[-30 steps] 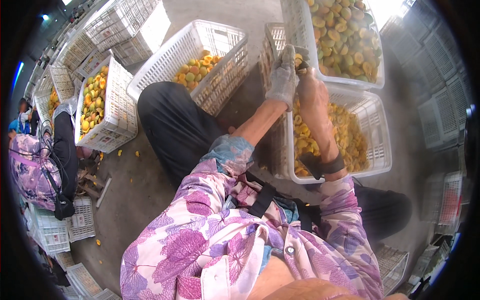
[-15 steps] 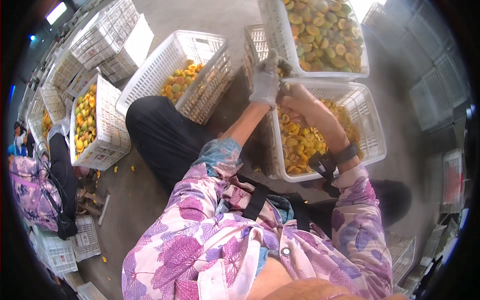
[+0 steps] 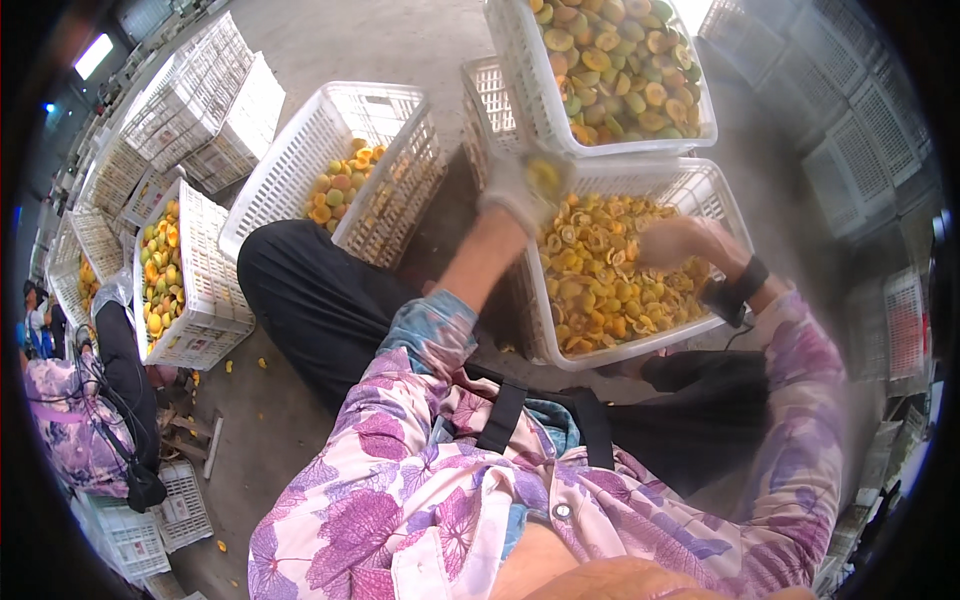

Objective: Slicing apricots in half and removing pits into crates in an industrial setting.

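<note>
My left hand, in a pale knitted glove, is raised at the left rim of the lower white crate. Blurred at its fingers is a yellow-green piece of fruit, which the hand grips. Bare and smeared by motion, my right hand hovers over that crate's right half; its fingers cannot be made out. Cut yellow-orange fruit pieces, resembling peach or apricot, fill much of the crate. Just beyond stands a higher white crate of halved fruit with green and reddish skins.
Left of my bent knee stands a white crate partly filled with fruit. Another fruit crate is farther left, near stacked crates. A person in a floral top sits at the left edge. More crates line the right.
My hands, close together earlier, have parted. The right one swung right and slightly down over the lower crate; the left dropped slightly. The whole view has shifted a little.
</note>
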The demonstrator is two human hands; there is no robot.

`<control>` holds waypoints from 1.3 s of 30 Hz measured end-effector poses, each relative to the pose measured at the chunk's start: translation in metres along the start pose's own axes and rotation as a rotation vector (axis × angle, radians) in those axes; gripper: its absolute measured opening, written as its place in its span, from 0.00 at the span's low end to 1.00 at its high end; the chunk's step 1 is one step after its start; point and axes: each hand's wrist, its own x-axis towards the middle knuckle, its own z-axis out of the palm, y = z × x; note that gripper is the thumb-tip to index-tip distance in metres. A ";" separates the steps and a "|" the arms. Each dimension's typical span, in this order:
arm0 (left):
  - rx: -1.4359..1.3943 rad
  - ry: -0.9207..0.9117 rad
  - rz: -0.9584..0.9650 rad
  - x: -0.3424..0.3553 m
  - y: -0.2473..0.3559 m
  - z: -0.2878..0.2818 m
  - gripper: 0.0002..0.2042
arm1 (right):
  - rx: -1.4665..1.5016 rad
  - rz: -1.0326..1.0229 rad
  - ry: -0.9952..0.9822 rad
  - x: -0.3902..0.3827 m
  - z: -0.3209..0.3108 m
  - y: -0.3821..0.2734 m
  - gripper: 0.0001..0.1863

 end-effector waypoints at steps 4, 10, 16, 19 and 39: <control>-0.360 -0.246 0.276 0.058 0.139 -0.065 0.23 | -0.156 0.702 0.204 0.053 -0.072 0.036 0.12; -0.269 0.038 0.212 0.059 0.129 -0.090 0.24 | -0.368 0.751 0.645 0.102 -0.077 0.085 0.10; 0.745 -0.346 0.545 0.106 0.070 -0.124 0.21 | -0.189 0.787 0.720 0.143 -0.098 0.048 0.11; 0.064 -0.134 -0.173 0.042 0.003 -0.032 0.22 | -0.093 0.768 0.846 0.100 -0.102 0.033 0.11; 0.249 -0.263 0.298 -0.022 0.028 0.010 0.14 | 0.773 0.384 0.434 0.108 -0.046 -0.163 0.06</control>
